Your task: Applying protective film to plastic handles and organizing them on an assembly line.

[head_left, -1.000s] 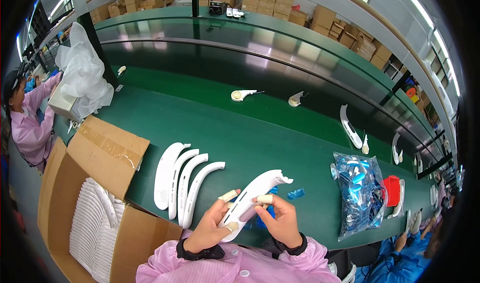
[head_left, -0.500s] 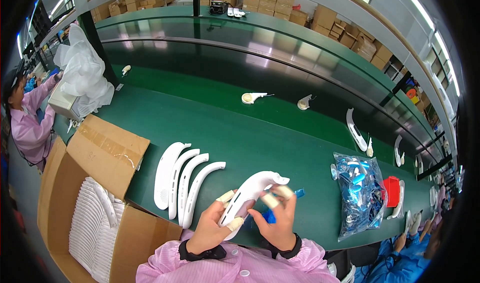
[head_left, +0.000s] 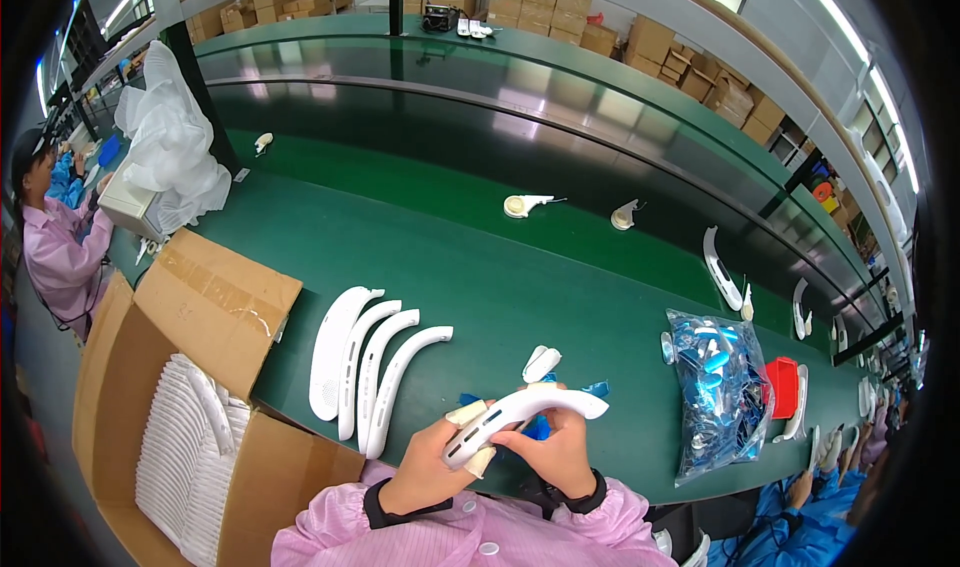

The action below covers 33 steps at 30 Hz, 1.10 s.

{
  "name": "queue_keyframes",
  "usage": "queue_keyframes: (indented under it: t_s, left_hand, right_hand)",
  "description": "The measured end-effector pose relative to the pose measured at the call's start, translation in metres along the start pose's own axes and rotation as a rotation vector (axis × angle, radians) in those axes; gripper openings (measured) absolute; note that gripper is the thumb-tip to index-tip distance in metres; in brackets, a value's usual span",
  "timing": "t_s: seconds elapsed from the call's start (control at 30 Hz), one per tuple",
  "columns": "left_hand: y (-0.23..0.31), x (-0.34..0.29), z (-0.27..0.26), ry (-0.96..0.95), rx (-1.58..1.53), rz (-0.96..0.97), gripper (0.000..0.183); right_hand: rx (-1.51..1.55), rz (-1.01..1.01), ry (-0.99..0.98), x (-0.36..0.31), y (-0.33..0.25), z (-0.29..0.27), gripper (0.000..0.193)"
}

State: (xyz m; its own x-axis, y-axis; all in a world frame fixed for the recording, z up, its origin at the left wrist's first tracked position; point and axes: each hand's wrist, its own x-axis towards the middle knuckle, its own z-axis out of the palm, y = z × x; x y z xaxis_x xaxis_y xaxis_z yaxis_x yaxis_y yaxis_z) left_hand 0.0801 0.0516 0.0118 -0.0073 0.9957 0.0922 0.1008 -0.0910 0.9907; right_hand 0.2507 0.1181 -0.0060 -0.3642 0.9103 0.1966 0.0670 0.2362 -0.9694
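Hands meet low in the head view, just above the pink sleeves: the left hand (head_left: 425, 462) closes around the lower end of a curved white plastic piece (head_left: 520, 412), and the right hand (head_left: 558, 452) grips it from underneath near its middle, fingers curled shut on it. That piece hangs just over the near edge of the green table (head_left: 470, 267), tilted up to the right. Blue bits (head_left: 540, 427) show under the right hand's fingers; what they are cannot be told. A small white part (head_left: 540, 363) lies on the table just beyond the held piece. Left of the hands, four more curved white pieces (head_left: 370, 367) lie side by side. Beside them stands an open cardboard box (head_left: 190, 307) stacked with white pieces. To the right sits a clear bag of blue parts (head_left: 715, 382), with a red item (head_left: 782, 387) touching it.
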Motion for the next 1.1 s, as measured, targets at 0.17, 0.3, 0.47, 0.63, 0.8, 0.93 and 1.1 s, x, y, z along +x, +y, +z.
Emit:
queue_keyframes:
  t_s: [0.17, 0.3, 0.47, 0.63, 0.8, 0.93, 1.1]
  left_hand:
    - [-0.018, -0.003, -0.002, -0.086, -0.187, -0.101, 0.065]
    - [-0.013, 0.001, 0.008, 0.063, -0.627, -0.074, 0.066]
    - [-0.003, 0.004, -0.006, 0.086, -0.619, -0.055, 0.061]
    - [0.002, -0.002, -0.039, 0.318, 0.796, 0.095, 0.045]
    - [-0.007, -0.008, -0.05, 0.295, 0.89, 0.111, 0.045]
    - [-0.016, -0.006, -0.047, 0.303, 0.944, 0.1, 0.046]
    - [-0.014, -0.004, -0.048, 0.312, 0.943, 0.104, 0.045]
  right_hand:
    - [0.251, 0.211, 0.042, 0.003, -0.012, -0.002, 0.031]
    - [0.346, 0.254, -0.215, 0.004, -0.018, 0.0, 0.048]
    - [0.461, 0.522, -0.563, 0.008, -0.022, 0.004, 0.061]
    - [0.397, 0.568, -0.276, 0.049, -0.023, -0.042, 0.04]
    - [0.454, 0.367, 0.167, 0.101, 0.023, -0.086, 0.045]
    - [0.093, 0.18, 0.282, 0.107, 0.036, -0.085, 0.068]
    - [-0.446, -0.012, -0.183, 0.089, 0.035, -0.078, 0.03]
